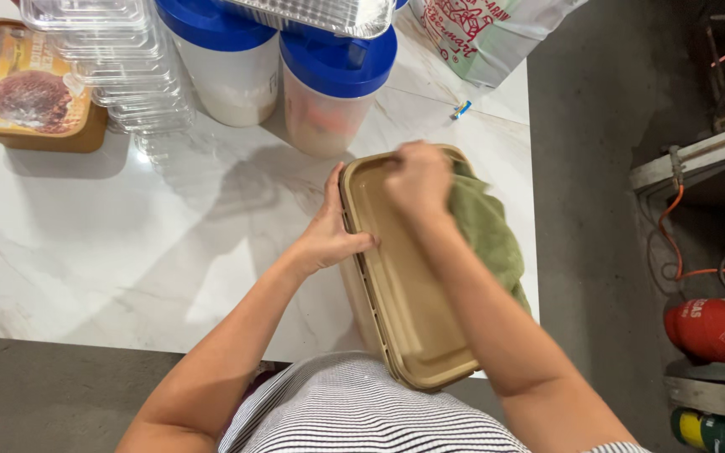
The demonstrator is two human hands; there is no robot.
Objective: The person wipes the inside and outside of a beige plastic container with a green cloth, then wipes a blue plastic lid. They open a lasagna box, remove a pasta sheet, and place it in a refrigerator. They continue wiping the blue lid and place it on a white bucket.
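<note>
A: Where does the flat tan rectangular container lid (396,277) sit?

B: Over the near edge of the white marble-patterned table (127,243), against the person's striped shirt (354,415), with its far end near the blue-lidded translucent plastic jar (333,84). A ribbed tub seems to lie beneath it.

A: Why does the left hand (333,231) lie along its side?

B: Likely as a brace. The thumb rests on the lid's rim and the fingers wrap the left edge, so the lid cannot slide.

A: And the right hand (419,178)?

B: It is closed into a fist on the olive-green cloth (487,231), pressing it down on the lid's far end; the rest of the cloth trails off the right side.

A: Anything else close by?

B: A stack of clear plastic trays (123,63) and a brown tub with a picture lid (27,88) stand well apart, at the table's far left.
</note>
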